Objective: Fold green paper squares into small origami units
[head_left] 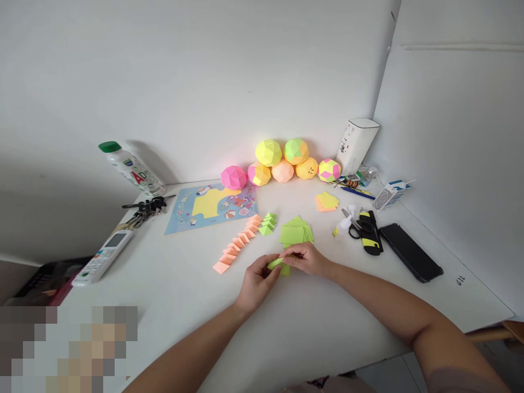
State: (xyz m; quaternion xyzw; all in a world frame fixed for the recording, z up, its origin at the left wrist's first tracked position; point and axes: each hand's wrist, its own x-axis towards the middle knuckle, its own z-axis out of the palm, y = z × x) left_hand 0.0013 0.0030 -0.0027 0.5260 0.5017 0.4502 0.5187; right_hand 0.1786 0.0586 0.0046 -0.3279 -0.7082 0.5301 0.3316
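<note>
Between my two hands is a small folded piece of green paper [275,263]. My left hand [258,279] pinches it from the left, and my right hand [306,258] grips its right end with bent fingers. Just beyond my hands lies a loose pile of green paper sheets [295,231], partly hidden by my right hand. A short row of folded green paper units [268,224] stands behind my left hand. Beside it, a longer slanting row of folded peach paper units [238,243] runs toward the left front.
Several faceted paper balls [268,153] sit against the wall. A blue puzzle board [180,214], a white bottle [137,172] and a remote control [102,257] are on the left. To the right lie yellow and orange sheets [327,201], scissors [354,231], a box cutter [370,234] and a black phone [410,251].
</note>
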